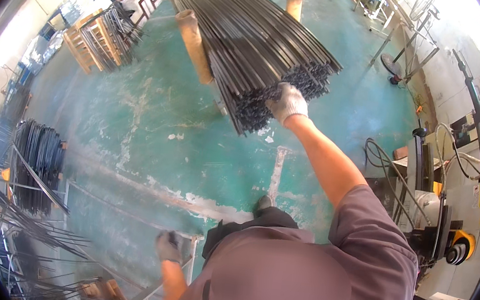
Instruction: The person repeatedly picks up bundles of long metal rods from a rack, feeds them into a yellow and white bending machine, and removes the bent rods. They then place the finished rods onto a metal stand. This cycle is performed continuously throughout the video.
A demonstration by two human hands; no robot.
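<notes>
A large bundle of long, dark metal bars (248, 26) runs from the far end towards me, its cut ends facing my side. My right hand (288, 103), in a pale knit work glove, is at those ends with its fingers curled against the bars. The bundle partly hides the fingertips, so how many bars they hold cannot be seen. Low on my left, my left hand (169, 246) hangs away from the bundle, in a glove with a dark palm. Its fingers look loosely apart, with nothing visible in them. Beside it stands a thin metal frame (193, 251).
Rusty upright posts (195, 47) flank the bundle, another post (294, 3) standing on its right. Racks of dark rods (37, 165) line the left side. A wooden stand (95, 41) is at the far left. Machinery with hoses (429, 201) occupies the right. The green floor (152, 140) is worn.
</notes>
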